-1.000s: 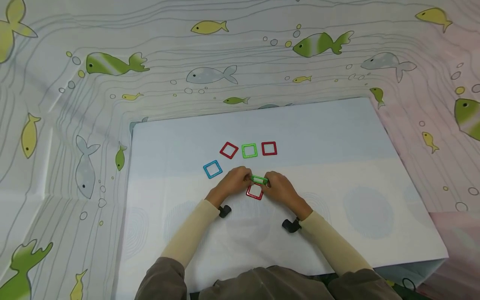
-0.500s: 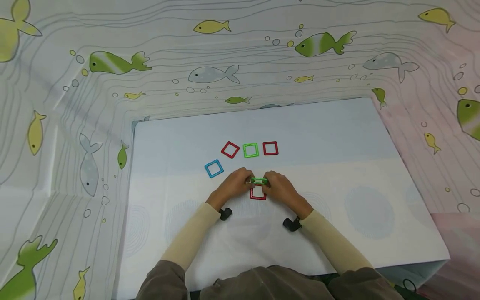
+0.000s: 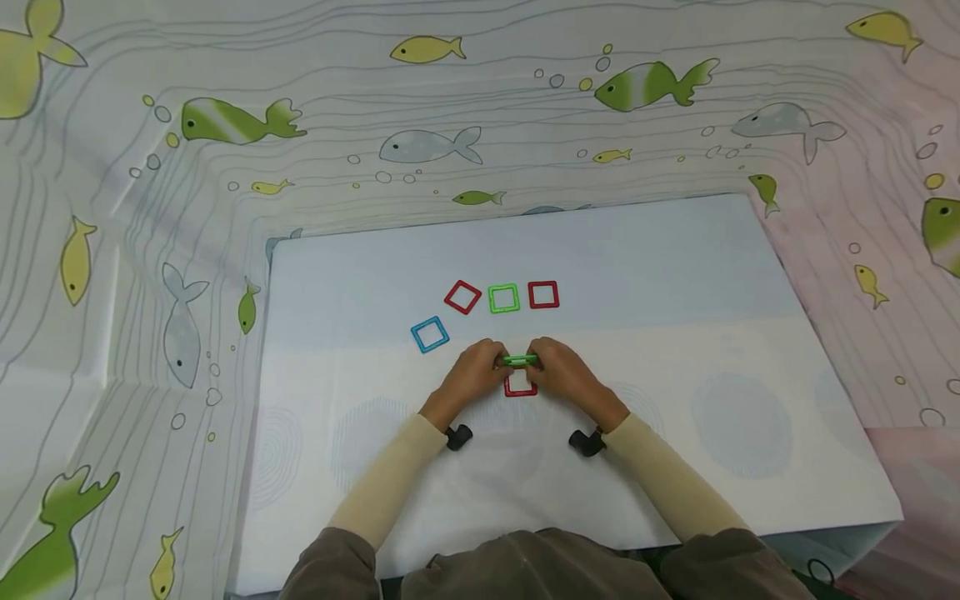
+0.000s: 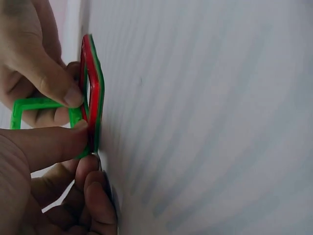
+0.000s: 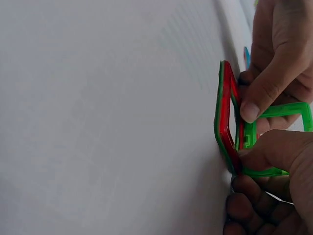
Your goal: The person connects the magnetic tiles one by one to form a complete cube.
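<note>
My left hand (image 3: 476, 372) and right hand (image 3: 561, 371) meet at the middle of the table, pinching the opposite sides of a green square magnetic tile (image 3: 518, 361). The tile is an open frame and stands on edge. At its foot lies a red square tile (image 3: 521, 393), flat and nearest my body. In the left wrist view, a thin green edge (image 4: 100, 93) shows under the red tile (image 4: 93, 105), against the table. Thumbs and fingertips of both hands (image 5: 276, 54) press where the standing green tile (image 5: 286, 108) meets the red one.
Beyond the hands, on the white-covered table (image 3: 675, 267), lie a blue square tile (image 3: 415, 342), a red tile (image 3: 448, 302), a green tile (image 3: 491, 300) and another red tile (image 3: 531, 296). A fish-print cloth (image 3: 337, 108) surrounds the table.
The red tile at the hands has turned from slanted to square with the table's front. The green tile has turned with it and now stands more upright. Both hands keep their pinch.
</note>
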The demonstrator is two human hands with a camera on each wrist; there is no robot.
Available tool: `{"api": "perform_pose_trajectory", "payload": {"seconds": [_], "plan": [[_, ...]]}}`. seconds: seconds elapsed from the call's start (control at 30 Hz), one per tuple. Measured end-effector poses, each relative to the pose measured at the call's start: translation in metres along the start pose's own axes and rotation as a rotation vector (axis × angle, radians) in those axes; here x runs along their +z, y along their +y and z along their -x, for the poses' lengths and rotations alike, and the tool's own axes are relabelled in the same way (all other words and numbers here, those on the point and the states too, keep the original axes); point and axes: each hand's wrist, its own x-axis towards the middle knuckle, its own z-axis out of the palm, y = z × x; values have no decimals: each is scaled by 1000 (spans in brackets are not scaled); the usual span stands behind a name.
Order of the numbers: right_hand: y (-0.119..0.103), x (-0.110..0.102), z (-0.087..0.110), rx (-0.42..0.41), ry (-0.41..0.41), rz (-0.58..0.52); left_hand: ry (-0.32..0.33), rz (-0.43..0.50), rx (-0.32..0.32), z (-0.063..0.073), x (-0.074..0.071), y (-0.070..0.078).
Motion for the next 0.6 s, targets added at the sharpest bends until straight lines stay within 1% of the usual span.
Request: {"api": "perform_pose_trajectory", "payload": {"seconds": [0.13, 0.2, 0.4, 0.6], "plan": [[0, -1, -2, -9, 1, 5, 17, -5, -38, 3, 2, 2], [1, -1, -2, -16, 1, 9, 30, -9, -45, 4, 4, 3], [1, -1, -5, -35, 2, 2, 82, -35, -53, 10, 6, 8], [3, 1, -8, -74, 19, 26, 137, -48, -51, 14, 9, 11]]}}
